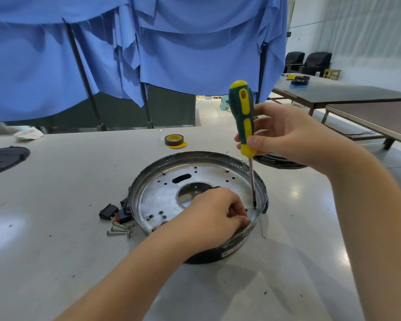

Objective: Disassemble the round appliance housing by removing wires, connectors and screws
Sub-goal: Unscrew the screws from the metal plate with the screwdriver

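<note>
The round metal housing (162, 193) lies on the table in front of me, its silver inner plate full of holes and a large centre opening. My right hand (285, 137) grips a green and yellow screwdriver (242, 117) held nearly upright, its tip down on the plate near the right inner wall. My left hand (213, 216) rests inside the housing at its near rim, fingers curled and pinching something small that I cannot make out. Several loose screws (119, 229) and black connectors (112, 212) lie just left of the housing.
A roll of black and yellow tape (174, 140) sits beyond the housing. A black round part (2, 158) lies at the far left, another dark part (280, 159) behind my right hand. Blue cloth (134, 47) hangs behind the table. Other tables stand at the right.
</note>
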A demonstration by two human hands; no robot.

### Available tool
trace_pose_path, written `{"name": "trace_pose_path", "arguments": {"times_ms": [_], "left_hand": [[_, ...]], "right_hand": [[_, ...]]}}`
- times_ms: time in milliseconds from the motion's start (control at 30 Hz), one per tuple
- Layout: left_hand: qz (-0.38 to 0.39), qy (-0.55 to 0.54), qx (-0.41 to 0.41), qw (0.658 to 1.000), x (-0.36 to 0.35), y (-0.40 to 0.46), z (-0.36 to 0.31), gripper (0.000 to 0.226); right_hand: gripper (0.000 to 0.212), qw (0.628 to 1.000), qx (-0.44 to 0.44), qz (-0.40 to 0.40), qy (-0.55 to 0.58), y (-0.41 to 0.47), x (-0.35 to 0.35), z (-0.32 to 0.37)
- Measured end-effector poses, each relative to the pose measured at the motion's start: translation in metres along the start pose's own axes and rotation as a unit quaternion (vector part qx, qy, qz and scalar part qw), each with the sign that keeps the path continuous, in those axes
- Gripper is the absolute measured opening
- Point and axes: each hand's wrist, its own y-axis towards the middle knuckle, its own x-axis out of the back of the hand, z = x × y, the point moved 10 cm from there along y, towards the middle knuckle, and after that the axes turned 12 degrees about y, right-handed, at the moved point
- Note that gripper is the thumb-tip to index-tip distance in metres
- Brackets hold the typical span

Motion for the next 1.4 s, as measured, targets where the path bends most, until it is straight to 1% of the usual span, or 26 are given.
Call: {"name": "trace_pose_path", "arguments": {"times_ms": [233,600,700,967,1133,1200,1300,1400], "left_hand": [[-0.003,0.001,0.0,1.0,0.001,-0.001,-0.001,0.009],[-0.007,-0.022,-0.013,1.0,0.004,-0.002,-0.003,0.012],[-0.005,-0.056,-0.006,0.998,0.006,-0.001,-0.002,0.014],[-0.001,-0.158,0.0,0.987,0.017,0.0,0.007,0.008],[-0.031,-0.176,0.013,0.984,0.021,0.0,0.011,0.004],[-0.051,-0.185,0.006,0.981,0.025,-0.001,0.008,0.002],[-0.083,-0.212,-0.002,0.974,0.037,-0.003,0.006,0.005],[-0.088,-0.208,-0.013,0.974,0.051,-0.007,0.006,0.007]], "right_hand": [[0.039,0.999,-0.004,-0.008,-0.036,0.0,0.001,0.0],[0.038,0.999,-0.008,-0.008,-0.037,0.0,0.002,-0.002],[0.039,0.999,-0.009,-0.012,-0.046,0.0,0.003,-0.001],[0.042,0.999,-0.009,-0.011,-0.052,-0.001,0.001,0.002],[0.042,0.999,-0.009,-0.008,-0.045,-0.001,-0.001,0.002],[0.042,0.999,-0.009,-0.008,-0.043,-0.001,-0.002,0.002],[0.042,0.999,-0.008,-0.006,-0.039,0.0,-0.002,0.001],[0.041,0.999,-0.003,-0.001,-0.033,0.0,-0.003,0.001]]}}
